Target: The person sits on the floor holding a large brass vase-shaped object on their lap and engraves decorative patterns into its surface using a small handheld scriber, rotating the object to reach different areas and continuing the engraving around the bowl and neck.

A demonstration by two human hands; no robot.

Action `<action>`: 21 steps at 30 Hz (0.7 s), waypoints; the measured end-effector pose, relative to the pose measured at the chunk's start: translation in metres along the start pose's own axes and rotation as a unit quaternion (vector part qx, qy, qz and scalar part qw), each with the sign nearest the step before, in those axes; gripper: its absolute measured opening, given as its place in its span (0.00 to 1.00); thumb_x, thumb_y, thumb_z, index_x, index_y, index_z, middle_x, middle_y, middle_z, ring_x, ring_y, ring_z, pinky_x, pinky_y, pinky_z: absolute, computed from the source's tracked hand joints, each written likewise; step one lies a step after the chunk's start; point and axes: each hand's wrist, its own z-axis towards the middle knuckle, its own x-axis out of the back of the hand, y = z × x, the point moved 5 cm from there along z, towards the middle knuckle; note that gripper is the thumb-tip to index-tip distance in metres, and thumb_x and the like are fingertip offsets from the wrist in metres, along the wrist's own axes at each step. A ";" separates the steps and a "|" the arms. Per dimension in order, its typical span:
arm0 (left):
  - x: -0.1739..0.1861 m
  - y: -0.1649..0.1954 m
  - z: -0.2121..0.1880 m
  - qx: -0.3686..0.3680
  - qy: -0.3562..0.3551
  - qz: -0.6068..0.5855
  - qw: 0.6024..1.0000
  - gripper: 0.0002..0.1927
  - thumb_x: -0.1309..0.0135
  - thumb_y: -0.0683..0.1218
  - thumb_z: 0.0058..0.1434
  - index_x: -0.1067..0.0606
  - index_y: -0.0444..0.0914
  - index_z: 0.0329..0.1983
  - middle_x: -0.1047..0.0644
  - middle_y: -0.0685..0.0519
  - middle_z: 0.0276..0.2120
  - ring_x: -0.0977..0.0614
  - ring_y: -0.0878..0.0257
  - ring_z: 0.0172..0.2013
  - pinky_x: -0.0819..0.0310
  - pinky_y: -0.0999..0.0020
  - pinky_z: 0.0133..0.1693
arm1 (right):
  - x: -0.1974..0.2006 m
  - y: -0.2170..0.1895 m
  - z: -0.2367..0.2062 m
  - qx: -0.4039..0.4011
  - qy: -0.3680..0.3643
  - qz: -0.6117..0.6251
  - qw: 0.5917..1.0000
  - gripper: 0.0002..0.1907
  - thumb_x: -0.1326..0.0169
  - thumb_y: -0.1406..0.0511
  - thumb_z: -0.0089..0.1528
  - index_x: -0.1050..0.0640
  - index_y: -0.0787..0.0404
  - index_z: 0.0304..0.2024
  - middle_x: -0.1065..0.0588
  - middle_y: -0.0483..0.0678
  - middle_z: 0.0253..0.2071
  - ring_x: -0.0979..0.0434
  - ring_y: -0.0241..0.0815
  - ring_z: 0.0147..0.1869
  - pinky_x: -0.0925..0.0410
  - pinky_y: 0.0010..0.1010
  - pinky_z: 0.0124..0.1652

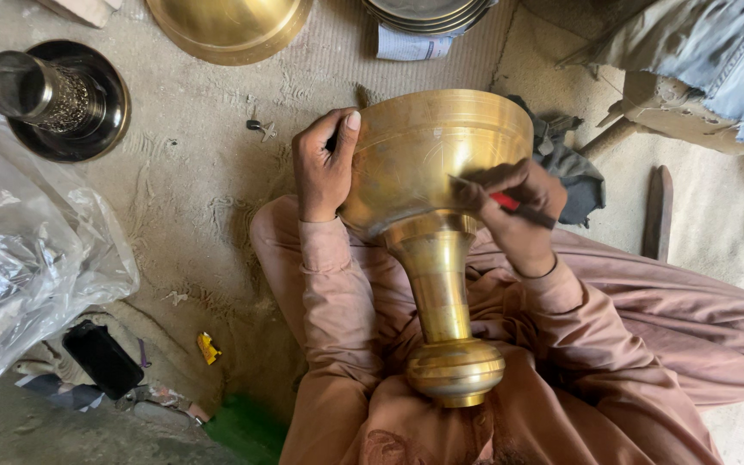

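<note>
left hand (323, 168) steadies the brass goblet-shaped vase (432, 232) lying across the lap — right hand (520, 211) presses a red-handled tool (501, 201) against its bowl.

A large clear plastic bag (19, 258) is lying crumpled along the left edge of the floor (208, 189), its creased film catching grey and white light. Just below its lower fold, a flat black rectangular phone (102, 359) is resting with its dark screen facing up, angled toward the lower right. A small crumpled yellow wrapper (208, 348) is sitting a little to the right of the phone. At the top edge, a folded white printed paper (412, 44) is poking out from under a stack of metal plates (428, 13).
</note>
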 end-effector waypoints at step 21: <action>-0.005 0.001 0.002 0.000 -0.006 0.016 1.000 0.17 0.50 0.50 0.76 0.24 0.30 0.43 0.33 0.54 0.26 0.33 0.69 0.30 0.32 0.70 0.35 | 0.035 0.006 0.064 -0.138 -0.238 0.049 0.960 0.08 0.38 0.79 0.59 0.24 0.66 0.32 0.20 0.49 0.36 0.19 0.35 0.41 0.25 0.24 0.42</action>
